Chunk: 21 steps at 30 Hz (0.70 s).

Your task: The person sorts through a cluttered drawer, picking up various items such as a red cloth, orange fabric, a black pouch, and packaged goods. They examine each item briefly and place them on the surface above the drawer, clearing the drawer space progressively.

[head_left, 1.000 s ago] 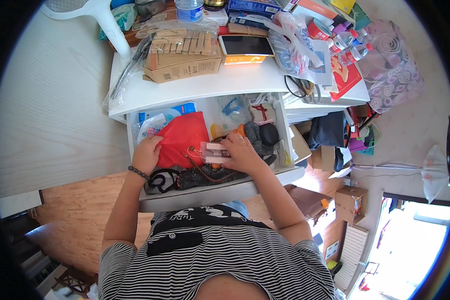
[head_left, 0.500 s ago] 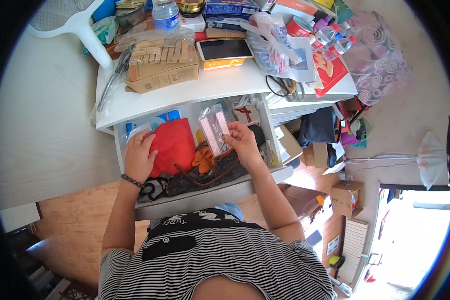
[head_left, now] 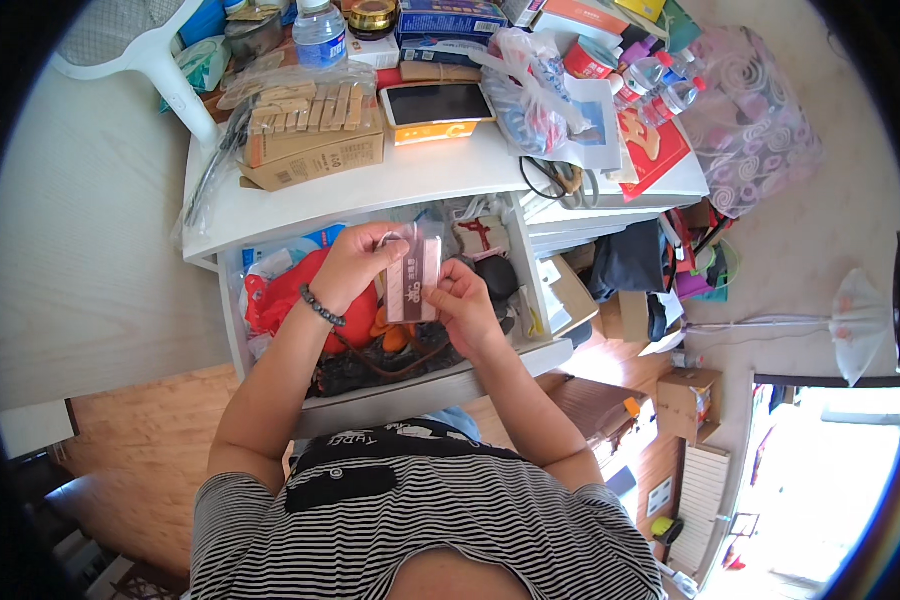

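Observation:
Over the open drawer (head_left: 440, 378) I hold a small flat packet in clear plastic (head_left: 410, 285), pale pink with a dark band. My left hand (head_left: 358, 268) pinches its upper left part, with the thumb on the front. My right hand (head_left: 462, 305) grips its lower right edge. Beneath my left wrist lies a red cloth bag (head_left: 282, 290), partly hidden by the arm. An orange item (head_left: 395, 335), a brown cord and dark crumpled material lie in the drawer below the packet. A black rounded object (head_left: 496, 277) sits right of my right hand.
On the white top stand a box with wooden clothes pegs (head_left: 315, 150), a phone (head_left: 436, 103) on an orange box, a knotted plastic bag (head_left: 535, 95) and several bottles. A white racket-like object (head_left: 155, 60) leans at the left. Cardboard boxes are at the right.
My left hand has left the red bag and moved right to take hold of the packet. The packet has shifted slightly left and now stands more upright in my right hand.

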Available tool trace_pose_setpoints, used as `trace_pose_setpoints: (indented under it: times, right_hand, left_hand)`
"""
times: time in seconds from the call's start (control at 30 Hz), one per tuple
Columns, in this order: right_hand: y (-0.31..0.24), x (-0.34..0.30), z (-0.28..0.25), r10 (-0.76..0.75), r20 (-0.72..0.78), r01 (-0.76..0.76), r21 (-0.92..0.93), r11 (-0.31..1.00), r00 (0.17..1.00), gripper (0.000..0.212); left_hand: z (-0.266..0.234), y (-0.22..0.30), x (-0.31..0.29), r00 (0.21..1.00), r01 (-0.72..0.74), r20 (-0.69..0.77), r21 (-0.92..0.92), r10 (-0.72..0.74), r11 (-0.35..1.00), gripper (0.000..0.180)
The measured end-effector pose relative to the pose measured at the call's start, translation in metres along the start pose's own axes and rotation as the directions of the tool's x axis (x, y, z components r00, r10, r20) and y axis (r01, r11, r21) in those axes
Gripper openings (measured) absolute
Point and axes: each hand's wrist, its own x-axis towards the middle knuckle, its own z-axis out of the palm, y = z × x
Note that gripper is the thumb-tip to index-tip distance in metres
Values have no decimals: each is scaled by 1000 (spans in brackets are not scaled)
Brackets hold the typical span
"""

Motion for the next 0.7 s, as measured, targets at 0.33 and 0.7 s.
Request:
trace_pose_setpoints:
  times: [0.33, 0.7]
  right_hand:
    - [-8, -7, -11, 95, 66, -79, -211, 974, 993, 14]
    - [-23, 3, -38, -278, 32, 274, -318, 908, 960, 15]
  left_hand:
    - [1, -7, 12, 997, 59, -35, -110, -63, 992, 20]
    - [20, 18, -3, 986, 74, 165, -350, -16, 934, 32]
